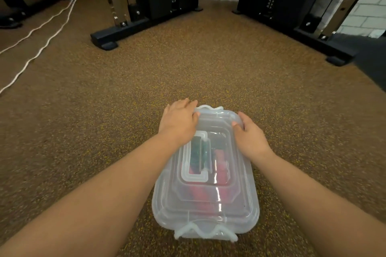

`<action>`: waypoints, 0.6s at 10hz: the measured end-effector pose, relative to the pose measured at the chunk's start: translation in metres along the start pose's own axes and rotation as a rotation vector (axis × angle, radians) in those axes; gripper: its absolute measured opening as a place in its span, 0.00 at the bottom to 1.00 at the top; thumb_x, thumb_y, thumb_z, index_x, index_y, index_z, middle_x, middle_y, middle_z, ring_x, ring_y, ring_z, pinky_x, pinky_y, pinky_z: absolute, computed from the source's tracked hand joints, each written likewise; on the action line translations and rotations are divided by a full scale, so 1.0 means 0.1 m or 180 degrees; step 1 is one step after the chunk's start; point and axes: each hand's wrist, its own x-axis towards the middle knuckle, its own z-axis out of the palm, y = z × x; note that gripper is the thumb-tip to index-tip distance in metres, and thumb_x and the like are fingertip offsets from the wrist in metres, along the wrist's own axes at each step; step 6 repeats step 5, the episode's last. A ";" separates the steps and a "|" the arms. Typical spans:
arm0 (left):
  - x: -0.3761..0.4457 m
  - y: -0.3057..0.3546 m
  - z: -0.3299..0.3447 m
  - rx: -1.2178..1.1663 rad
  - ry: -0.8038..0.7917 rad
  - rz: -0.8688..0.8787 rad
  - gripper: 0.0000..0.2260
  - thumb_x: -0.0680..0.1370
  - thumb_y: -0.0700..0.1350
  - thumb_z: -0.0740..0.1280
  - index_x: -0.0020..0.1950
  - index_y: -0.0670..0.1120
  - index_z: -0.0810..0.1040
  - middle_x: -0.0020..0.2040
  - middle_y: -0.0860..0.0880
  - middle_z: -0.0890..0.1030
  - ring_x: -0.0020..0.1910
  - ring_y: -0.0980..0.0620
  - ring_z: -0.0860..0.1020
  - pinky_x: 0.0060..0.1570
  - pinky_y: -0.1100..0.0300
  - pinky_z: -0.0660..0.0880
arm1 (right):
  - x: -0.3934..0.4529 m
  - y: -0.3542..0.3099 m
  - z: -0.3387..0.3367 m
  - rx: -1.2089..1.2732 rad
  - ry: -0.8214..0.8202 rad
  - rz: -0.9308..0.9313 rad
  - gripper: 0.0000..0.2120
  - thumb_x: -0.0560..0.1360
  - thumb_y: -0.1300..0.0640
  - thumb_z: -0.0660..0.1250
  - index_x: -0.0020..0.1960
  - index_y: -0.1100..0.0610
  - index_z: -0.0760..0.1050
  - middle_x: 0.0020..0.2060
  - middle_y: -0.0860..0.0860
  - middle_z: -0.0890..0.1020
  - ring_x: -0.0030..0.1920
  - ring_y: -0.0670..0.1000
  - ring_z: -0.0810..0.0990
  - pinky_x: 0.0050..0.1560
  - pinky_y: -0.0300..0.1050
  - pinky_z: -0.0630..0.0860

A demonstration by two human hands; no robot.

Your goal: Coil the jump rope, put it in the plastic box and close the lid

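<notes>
Head view: both hands press translucent ribbed lid (208, 200) onto plastic box (205, 230).

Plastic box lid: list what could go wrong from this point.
1. Both the left hand and the right hand press the far end of the lid; the near end may stay unseated.
2. The near clip looks unlatched, so the lid could pop off if the plastic box is lifted.
3. The red rope inside lies close under the lid and might keep it from closing flat.
</notes>
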 end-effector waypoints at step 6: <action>-0.14 0.24 -0.44 0.0676 -0.0984 0.0416 0.22 0.81 0.55 0.51 0.72 0.47 0.64 0.74 0.43 0.64 0.74 0.44 0.60 0.72 0.47 0.55 | -0.08 -0.34 -0.18 -0.1013 -0.0392 -0.0410 0.24 0.79 0.52 0.57 0.73 0.59 0.62 0.73 0.58 0.62 0.74 0.58 0.58 0.72 0.51 0.58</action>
